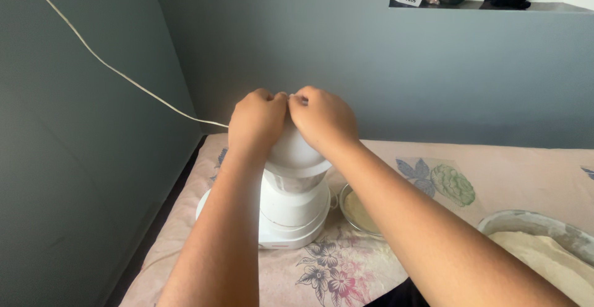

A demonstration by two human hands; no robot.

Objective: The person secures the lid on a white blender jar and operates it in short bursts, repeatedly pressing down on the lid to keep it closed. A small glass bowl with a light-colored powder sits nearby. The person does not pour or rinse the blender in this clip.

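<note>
A white plastic electric grinder [292, 211] stood near the left edge of the flower-printed cloth [346, 270]. Its domed lid [296, 152] was pressed down from above, steadied by the left hand [257, 121] and right hand [323, 119], fingers curled tightly together. A small steel bowl [359, 211] was set just beside its base.

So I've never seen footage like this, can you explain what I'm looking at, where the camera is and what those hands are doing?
The one picture comes from a camera worn on the person's head, looking down their own arms. Both bare hands, the left hand and the right hand, rest together on top of a white blender, covering its lid. It stands on a flowered cloth. Beside it lies a small metal bowl, and at the right edge a large dish of pale dough. A cord runs along the grey wall.
</note>
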